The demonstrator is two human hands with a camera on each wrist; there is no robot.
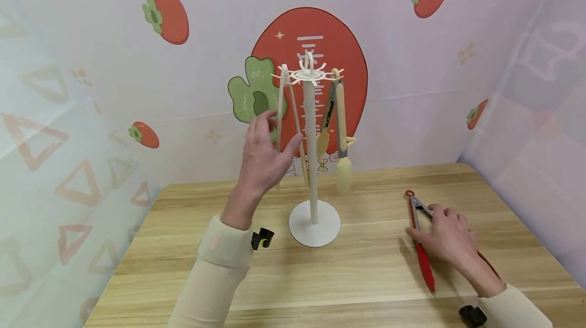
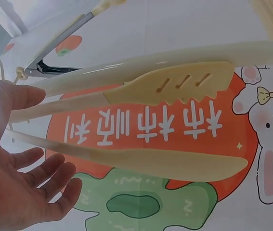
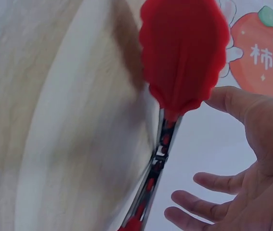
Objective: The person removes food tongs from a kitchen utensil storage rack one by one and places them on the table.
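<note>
Cream tongs hang from the left side of a white rotating-style hook stand. My left hand is raised at them, thumb and fingers spread apart around their arms. The left wrist view shows their slotted, toothed head and a smooth blade beyond the fingers. On the table lie red-tipped metal tongs, their arms spread. Above them, my right hand reaches down with parted fingers. In the right wrist view, the thumb tip is right at the edge of a red scalloped head.
A second pair of cream tongs with metal arms hangs on the stand's right side. The stand's round white base rests on the wooden table. Behind is a wall cloth printed with persimmons.
</note>
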